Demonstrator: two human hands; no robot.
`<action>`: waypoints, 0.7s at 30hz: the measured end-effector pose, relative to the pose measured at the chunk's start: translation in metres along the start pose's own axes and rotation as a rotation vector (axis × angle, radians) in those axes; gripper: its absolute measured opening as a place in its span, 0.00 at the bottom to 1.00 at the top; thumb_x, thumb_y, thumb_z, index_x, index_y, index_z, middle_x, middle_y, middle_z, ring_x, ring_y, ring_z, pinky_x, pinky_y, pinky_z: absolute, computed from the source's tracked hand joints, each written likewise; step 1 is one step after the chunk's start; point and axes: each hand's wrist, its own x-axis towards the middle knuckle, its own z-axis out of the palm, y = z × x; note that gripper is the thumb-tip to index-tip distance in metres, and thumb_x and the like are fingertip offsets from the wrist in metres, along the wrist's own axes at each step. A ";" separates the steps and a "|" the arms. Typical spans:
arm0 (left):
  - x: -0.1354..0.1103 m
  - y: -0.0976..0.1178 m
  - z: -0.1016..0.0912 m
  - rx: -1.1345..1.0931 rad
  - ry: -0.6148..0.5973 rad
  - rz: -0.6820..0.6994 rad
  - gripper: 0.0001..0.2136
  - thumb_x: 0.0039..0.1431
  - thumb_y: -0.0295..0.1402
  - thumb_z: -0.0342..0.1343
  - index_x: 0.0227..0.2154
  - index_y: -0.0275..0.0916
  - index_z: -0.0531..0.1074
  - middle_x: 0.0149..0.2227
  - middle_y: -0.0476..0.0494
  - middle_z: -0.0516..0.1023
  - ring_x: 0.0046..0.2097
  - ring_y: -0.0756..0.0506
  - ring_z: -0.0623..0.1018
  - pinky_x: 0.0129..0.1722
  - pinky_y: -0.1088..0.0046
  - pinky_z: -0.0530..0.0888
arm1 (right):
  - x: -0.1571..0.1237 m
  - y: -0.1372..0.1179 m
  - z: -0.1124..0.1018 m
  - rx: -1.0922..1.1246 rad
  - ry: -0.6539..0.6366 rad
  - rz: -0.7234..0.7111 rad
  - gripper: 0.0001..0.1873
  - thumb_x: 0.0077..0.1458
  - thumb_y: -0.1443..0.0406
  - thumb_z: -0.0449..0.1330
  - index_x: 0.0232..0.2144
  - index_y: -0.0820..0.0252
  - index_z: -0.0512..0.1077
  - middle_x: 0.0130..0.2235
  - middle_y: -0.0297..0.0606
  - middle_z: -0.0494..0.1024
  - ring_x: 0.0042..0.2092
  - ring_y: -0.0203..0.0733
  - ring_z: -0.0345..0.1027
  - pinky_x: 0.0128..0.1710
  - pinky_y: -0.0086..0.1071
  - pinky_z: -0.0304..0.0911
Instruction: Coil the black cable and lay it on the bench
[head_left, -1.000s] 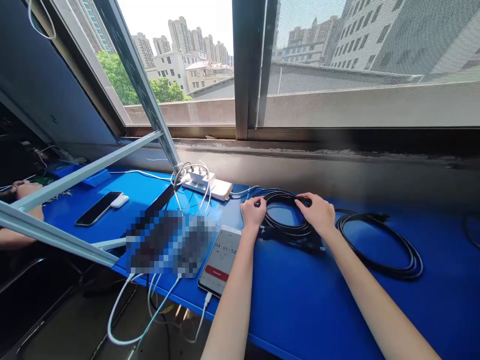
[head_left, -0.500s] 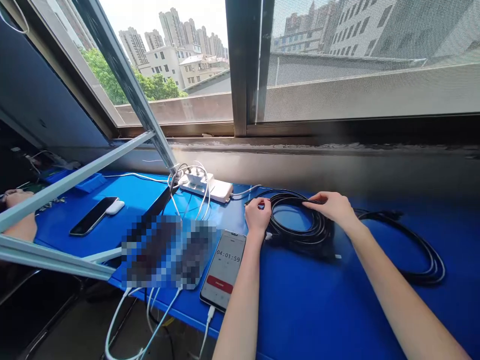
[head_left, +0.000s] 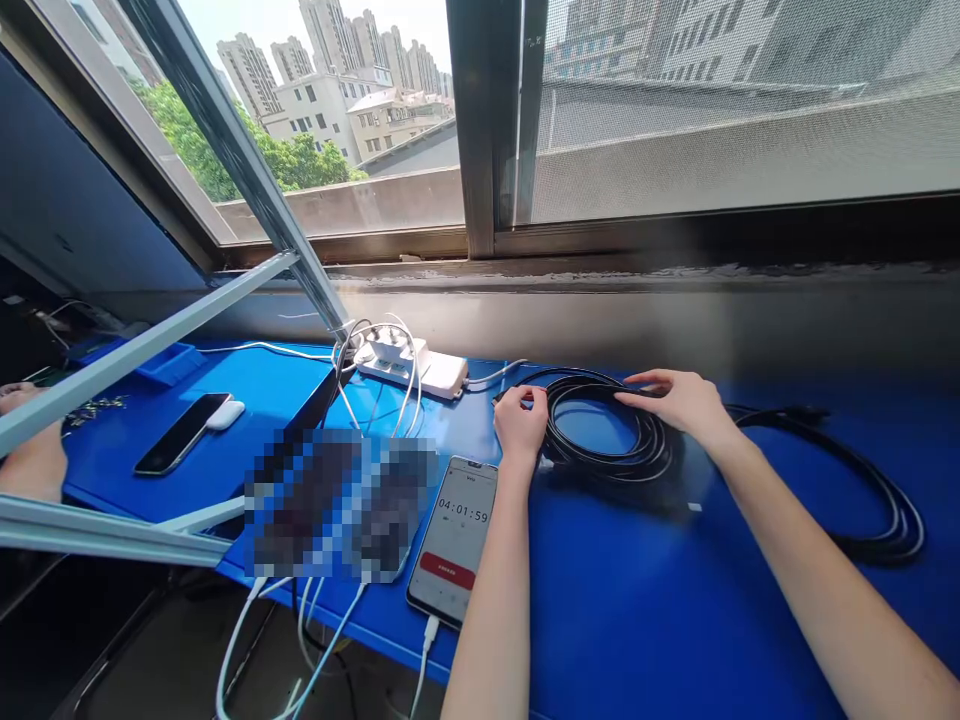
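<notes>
A coil of black cable (head_left: 600, 460) lies on the blue table (head_left: 637, 600) in front of the window. My left hand (head_left: 519, 420) pinches the coil at its left edge, fingers closed on the strands. My right hand (head_left: 679, 400) rests on the far right of the coil, its fingers curled over the cable. A second, larger black cable loop (head_left: 862, 490) lies on the table to the right, partly behind my right arm.
A phone showing a timer (head_left: 456, 540) lies beside my left forearm. A white power strip (head_left: 409, 368) with white leads sits by the window wall. Another phone (head_left: 180, 432) lies at the left. Another person's hand (head_left: 30, 460) shows at the far left behind a metal frame (head_left: 150, 340).
The view has drifted left and down, so things sit further right. My right hand has slid along the top of the coil and its fingers have stretched out. My left hand keeps its grip.
</notes>
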 end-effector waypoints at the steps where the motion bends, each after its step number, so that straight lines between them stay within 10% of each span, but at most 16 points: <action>1: 0.000 0.000 0.000 0.001 -0.001 -0.004 0.10 0.54 0.28 0.49 0.25 0.41 0.75 0.32 0.49 0.78 0.30 0.51 0.73 0.33 0.76 0.68 | 0.000 0.001 0.001 0.003 0.009 -0.002 0.12 0.32 0.57 0.67 0.24 0.55 0.77 0.26 0.39 0.77 0.34 0.51 0.72 0.26 0.35 0.63; 21: -0.002 0.005 -0.007 -0.027 -0.002 -0.023 0.11 0.53 0.27 0.49 0.23 0.42 0.76 0.29 0.50 0.78 0.30 0.51 0.73 0.32 0.77 0.67 | -0.052 0.015 0.006 0.228 0.562 -0.225 0.17 0.43 0.55 0.57 0.32 0.60 0.73 0.36 0.44 0.73 0.33 0.43 0.68 0.28 0.35 0.64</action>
